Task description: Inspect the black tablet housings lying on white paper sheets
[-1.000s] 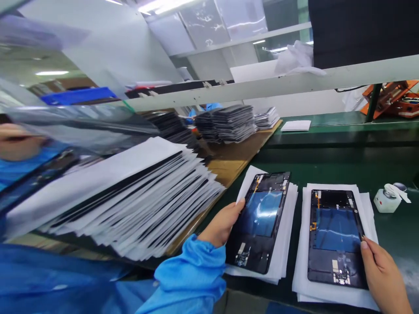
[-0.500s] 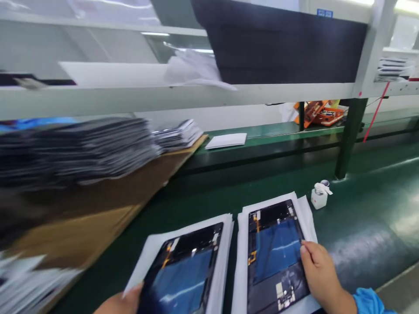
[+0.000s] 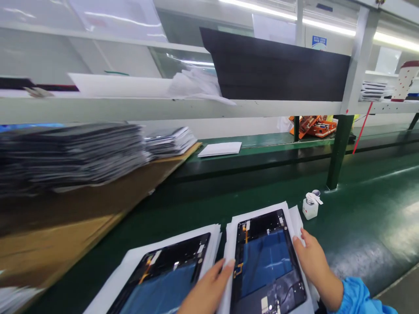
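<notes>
1. Hands open, not pinching: left hand (image 3: 204, 290) at the edge of white paper (image 3: 294, 220), right hand (image 3: 314, 261) against right tablet panel (image 3: 265, 266).
2. Second tablet panel (image 3: 160, 283) lies just beside it, both on paper on the green worktop (image 3: 360, 218).

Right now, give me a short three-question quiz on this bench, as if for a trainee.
1. True or false: the white bottle stands on the white paper sheets under the right black panel.
2. What lies directly under that panel? A) white paper sheets B) an orange fixture C) bare bench
3. Fill in the blank: the fingers of the right hand touch the panel's ___ edge.

Key: 1. False, it stands on the green bench, beyond the paper. 2. A. 3. Right.
</notes>
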A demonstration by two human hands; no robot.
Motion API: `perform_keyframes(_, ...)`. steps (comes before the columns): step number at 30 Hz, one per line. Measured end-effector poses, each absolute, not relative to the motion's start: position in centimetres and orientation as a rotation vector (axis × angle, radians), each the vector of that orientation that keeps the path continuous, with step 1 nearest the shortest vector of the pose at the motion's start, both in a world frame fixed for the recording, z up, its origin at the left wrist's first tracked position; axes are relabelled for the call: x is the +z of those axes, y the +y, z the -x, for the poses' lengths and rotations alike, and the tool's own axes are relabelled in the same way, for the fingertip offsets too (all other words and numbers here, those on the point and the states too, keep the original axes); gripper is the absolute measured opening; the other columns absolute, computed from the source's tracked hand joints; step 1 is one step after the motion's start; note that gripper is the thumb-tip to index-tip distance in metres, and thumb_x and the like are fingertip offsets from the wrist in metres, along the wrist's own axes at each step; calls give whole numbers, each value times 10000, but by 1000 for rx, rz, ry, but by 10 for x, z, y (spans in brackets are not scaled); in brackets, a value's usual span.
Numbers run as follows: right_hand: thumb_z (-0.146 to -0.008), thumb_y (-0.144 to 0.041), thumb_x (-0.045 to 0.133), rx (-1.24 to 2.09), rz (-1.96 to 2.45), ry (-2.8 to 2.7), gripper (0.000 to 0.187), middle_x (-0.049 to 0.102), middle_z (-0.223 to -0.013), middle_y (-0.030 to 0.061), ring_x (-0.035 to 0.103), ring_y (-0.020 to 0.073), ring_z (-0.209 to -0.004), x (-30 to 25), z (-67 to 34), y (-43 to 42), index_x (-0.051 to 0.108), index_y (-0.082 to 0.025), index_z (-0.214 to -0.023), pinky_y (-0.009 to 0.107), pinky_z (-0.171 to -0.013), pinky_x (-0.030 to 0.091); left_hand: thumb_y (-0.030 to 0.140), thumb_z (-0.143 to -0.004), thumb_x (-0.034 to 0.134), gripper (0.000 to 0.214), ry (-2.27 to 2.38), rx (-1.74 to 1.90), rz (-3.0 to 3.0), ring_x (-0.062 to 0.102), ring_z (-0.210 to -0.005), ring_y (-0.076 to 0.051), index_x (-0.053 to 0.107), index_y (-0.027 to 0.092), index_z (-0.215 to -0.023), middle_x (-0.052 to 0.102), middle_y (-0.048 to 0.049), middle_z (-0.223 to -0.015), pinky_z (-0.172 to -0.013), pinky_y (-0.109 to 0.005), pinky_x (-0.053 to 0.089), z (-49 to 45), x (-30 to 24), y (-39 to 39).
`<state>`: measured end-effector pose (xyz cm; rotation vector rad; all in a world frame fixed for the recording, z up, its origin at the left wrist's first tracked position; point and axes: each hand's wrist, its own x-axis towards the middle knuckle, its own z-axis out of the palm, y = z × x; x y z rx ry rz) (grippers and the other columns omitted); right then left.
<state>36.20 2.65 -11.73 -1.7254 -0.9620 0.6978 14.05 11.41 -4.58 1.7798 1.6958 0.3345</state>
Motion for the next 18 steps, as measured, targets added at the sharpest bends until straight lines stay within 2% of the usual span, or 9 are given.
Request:
perform_keyframes(4,-803,-405,504,842,1749,-1002,393,623,-971,131,581,218,-903,-127,-373,36,577,-94,-1031,407,-843,411,555,-650,394,584,1777,412,-1721,474,-1114,-301,545,95,-977,577,-169,-1106,-958,-352,346,-160,-57,106)
perform_keyframes(7,-850,-417,457,884,1729,-1056,330,631,-822,49,593,164,-758,-127,-375,39,598,-121,-888,371,-747,455,539,-598,465,441,1742,418,-1724,547,-1004,-316,579,156,-784,643,-126,-960,-885,-352,399,-154,-58,109)
perform_keyframes(10,-864,-434,428,891,1734,-1130,364,580,-657,-1,566,140,-645,-121,-374,41,583,-131,-735,336,-679,457,525,-593,449,390,1667,371,-1718,580,-916,-291,572,178,-720,664,-88,-850,-831,-335,414,-155,-53,106)
perform_keyframes(15,-874,-392,421,752,1861,-1160,328,553,-658,0,544,140,-660,-114,-365,44,557,-146,-705,341,-694,436,517,-629,334,402,1718,330,-1829,582,-834,-276,545,177,-663,644,-93,-746,-739,-335,418,-165,-50,101)
perform_keyframes(18,-880,-329,400,632,1907,-1140,285,557,-681,17,534,153,-680,-111,-357,43,555,-160,-712,350,-708,413,492,-632,335,364,1761,349,-1804,582,-820,-273,528,184,-641,638,-91,-733,-734,-333,415,-168,-48,98)
